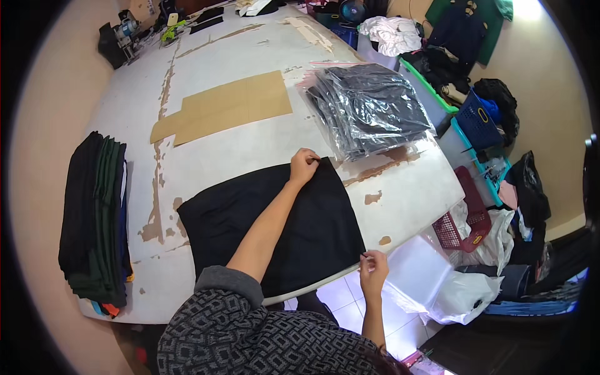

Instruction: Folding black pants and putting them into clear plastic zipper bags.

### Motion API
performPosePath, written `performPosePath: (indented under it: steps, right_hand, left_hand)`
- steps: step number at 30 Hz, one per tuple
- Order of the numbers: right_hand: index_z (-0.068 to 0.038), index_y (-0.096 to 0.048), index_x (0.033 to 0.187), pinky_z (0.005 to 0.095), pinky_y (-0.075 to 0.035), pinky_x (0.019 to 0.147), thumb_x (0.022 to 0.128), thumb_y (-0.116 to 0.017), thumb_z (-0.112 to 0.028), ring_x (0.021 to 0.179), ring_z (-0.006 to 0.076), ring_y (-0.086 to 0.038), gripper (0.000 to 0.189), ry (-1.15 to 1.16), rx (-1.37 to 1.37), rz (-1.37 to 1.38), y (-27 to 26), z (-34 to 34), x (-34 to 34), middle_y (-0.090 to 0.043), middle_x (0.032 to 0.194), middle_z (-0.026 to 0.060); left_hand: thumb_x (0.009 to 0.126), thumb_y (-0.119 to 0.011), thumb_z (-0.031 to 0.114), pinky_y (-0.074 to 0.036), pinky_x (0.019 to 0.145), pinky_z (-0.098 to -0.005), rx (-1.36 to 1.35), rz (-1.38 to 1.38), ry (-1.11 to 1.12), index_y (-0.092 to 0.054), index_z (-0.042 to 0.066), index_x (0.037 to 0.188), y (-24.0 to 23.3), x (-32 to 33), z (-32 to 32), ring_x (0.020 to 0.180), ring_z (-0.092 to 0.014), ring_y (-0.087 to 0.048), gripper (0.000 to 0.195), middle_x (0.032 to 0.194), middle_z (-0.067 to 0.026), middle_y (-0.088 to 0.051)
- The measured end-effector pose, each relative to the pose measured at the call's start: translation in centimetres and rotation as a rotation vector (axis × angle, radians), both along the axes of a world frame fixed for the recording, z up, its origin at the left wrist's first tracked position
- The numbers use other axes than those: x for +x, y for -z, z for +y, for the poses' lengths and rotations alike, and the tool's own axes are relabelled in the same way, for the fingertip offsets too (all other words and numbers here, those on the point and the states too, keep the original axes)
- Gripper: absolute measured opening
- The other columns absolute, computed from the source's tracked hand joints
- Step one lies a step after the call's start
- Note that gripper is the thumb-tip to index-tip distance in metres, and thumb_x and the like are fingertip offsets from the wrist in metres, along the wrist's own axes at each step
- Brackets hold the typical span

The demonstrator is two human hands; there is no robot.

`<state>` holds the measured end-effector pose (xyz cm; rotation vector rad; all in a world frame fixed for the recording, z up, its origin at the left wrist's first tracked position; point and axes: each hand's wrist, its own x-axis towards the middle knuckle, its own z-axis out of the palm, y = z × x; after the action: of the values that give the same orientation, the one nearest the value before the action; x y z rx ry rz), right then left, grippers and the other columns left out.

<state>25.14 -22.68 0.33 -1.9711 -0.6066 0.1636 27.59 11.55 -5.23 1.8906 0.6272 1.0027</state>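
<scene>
A black garment (323, 220), its exact kind unclear, lies flat on the worn white table (412, 187) in front of me. My left hand (303, 166) pinches its far edge close to the far right corner. At the near right corner, my right hand (373, 271) grips the hem between thumb and fingers, just past the table's edge. The left forearm crosses over the cloth and hides part of it. Just beyond the left hand lies a stack of dark folded garments in clear plastic bags (370, 108).
A cardboard template (234, 108) rests beyond the garment. Folded black and green garments (96, 220) are piled at the left. A cloth-cutting machine (123, 35) stands at the far left. Baskets (478, 115) and plastic bins (429, 89) line the right side; clear plastic bags (417, 272) sit by the near right edge.
</scene>
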Motion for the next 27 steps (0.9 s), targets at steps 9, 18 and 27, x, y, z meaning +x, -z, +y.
performPosePath:
  steps: [9, 18, 27]
  right_hand:
    - [-0.005, -0.06, 0.077, 0.0308, -0.045, 0.059, 0.067, -0.064, 0.003, 0.066, 0.0237, -0.058, 0.013, -0.492, 0.25, -0.187, -10.4, 4.3, -9.1, -0.059, 0.071, 0.0078]
    - [-0.009, -0.054, 0.084, 0.0309, -0.039, 0.063, 0.074, -0.06, -0.009, 0.069, 0.0197, -0.052, 0.011, -1.212, 0.292, -0.249, -5.3, 11.9, -23.5, -0.05, 0.073, 0.0033]
    - [-0.005, -0.057, 0.089, 0.0366, -0.04, 0.083, 0.074, -0.062, -0.016, 0.101, 0.0264, -0.053, 0.019, -1.002, 0.228, -0.277, -3.2, 14.0, -24.5, -0.057, 0.104, 0.0104]
  left_hand:
    - [0.083, -0.044, 0.002, -0.045, 0.066, -0.0226, -0.782, -0.303, 0.246, -0.054, 0.005, 0.089, -8.2, -13.4, 5.4, 0.076, -0.012, -0.056, 0.012, 0.097, -0.0093, -0.061]
    - [0.083, -0.043, -0.003, -0.051, 0.074, -0.0286, -0.951, -0.155, -0.104, -0.054, 0.003, 0.093, -3.9, -36.0, 10.2, 0.085, -0.019, -0.06, 0.016, 0.098, -0.0119, -0.061]
    - [0.082, -0.056, 0.015, -0.033, 0.096, -0.0342, -0.241, 0.098, -0.421, -0.046, -0.002, 0.113, -5.7, -36.8, 4.4, 0.113, -0.027, -0.043, 0.037, 0.12, -0.0166, -0.045]
